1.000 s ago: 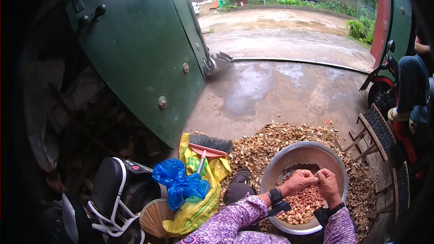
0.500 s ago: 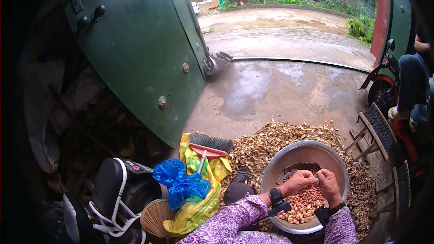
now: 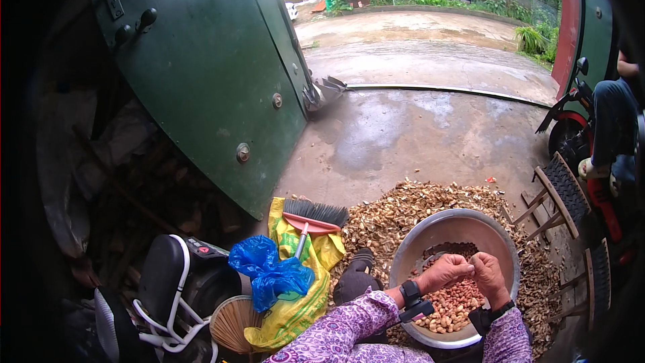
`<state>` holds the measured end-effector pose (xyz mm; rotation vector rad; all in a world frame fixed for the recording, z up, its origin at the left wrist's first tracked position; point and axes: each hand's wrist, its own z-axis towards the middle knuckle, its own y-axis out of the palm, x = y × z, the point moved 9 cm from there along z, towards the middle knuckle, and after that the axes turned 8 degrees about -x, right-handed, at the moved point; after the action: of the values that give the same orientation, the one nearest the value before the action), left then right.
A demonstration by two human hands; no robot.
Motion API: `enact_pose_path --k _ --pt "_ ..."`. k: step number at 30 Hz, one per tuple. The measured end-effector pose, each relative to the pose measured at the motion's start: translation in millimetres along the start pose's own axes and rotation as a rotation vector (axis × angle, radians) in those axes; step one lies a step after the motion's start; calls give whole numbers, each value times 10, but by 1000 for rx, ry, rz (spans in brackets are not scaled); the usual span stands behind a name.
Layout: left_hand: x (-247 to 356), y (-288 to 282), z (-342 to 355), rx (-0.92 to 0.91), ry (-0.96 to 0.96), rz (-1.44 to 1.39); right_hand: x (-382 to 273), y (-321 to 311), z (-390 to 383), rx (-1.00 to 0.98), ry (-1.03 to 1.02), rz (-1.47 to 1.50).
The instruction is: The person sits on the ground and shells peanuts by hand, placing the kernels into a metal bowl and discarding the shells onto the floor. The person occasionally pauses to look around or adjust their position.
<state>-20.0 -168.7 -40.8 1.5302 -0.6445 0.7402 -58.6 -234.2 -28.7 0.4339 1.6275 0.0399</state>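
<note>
Above a wide metal basin [image 3: 418, 236], my left hand [image 3: 445, 271] and my right hand [image 3: 488, 275] meet at the fingertips. Both have thumb and fingers pinched together; whatever lies between them is too small and covered to make out. Inside the basin, reddish shelled peanut kernels [image 3: 463, 294] lie in the middle, and paler unshelled peanuts [image 3: 445, 321] rest towards the near side. Broken peanut shells [image 3: 396, 205] form a broad heap on the floor around the basin. Dark bands with small devices are strapped on both my wrists.
A broom [image 3: 314, 215] and a blue plastic bag [image 3: 269, 270] lie on a yellow sack [image 3: 332, 255] at the left. Two low stools [image 3: 563, 191] stand at the right, near a seated person's leg [image 3: 613, 121] and a motorbike. A green metal door [image 3: 201, 60] stands ajar.
</note>
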Motion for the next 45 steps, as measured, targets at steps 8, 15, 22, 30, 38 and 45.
enact_pose_path --k 8,15,22,30,38,45 --pt "-40 -11 13 -19 -5 -27 85 13 11 -42 83 157" --pt "-77 7 -12 -51 1 -52 41 22 -38 -27 79 29" --pt "-112 -28 -19 10 7 -70 -73 -40 -72 92 -43 -310" --pt "-80 -73 1 48 -50 -134 -22 -158 -62 167 -96 -137" --pt "-120 -283 16 177 -68 384 -139 -178 -135 232 -62 144" --pt "-94 -388 5 255 -39 504 -86 -159 -125 206 -32 92"
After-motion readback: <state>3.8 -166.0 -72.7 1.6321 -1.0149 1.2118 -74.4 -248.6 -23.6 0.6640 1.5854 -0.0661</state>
